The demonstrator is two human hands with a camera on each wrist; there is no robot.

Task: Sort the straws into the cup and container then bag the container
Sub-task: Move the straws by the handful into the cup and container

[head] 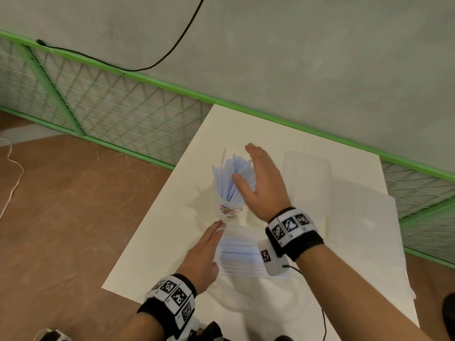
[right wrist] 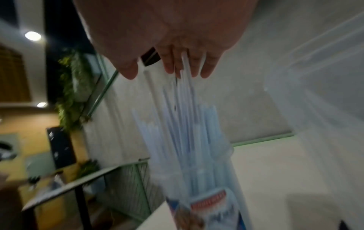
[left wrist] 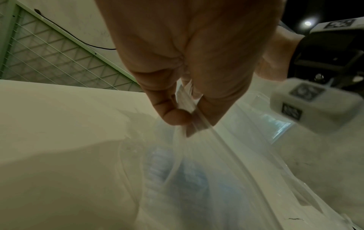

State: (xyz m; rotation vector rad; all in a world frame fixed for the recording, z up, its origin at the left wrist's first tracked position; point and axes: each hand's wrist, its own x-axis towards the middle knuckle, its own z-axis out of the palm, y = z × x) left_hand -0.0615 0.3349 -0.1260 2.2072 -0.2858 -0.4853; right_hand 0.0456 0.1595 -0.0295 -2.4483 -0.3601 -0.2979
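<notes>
Right hand (head: pixel 262 183) is hovering with fingers straight and spread against the tops of the straws (head: pixel 232 177) standing in the cup (head: pixel 230 210); it is gripping nothing, only brushing the tips. The right-wrist view is blurry, so I cannot tell whether a straw is caught between two fingers.

Left hand (head: pixel 203 257) is pinching a thin clear plastic edge (left wrist: pixel 194 109) between thumb and fingertip, clamped tight. Just below that pinch, a second bundle of straws (head: pixel 242 254) is lying flat under clear plastic; bag or wrapper, cannot tell. The container (head: pixel 307 173) is sitting just beyond the right hand, apparently without straws in it.

Step in hand, as I read it: settling the cup's share.

- Pressing with a flat palm straight down on the tips, not sideways; the cup looks top-heavy and is leaning away from the palm.
- Keeping the left pinch low and steady so the flat bundle is not sliding out.
- Lifting the right hand vertically so no straw is dragged out with the fingers.
</notes>
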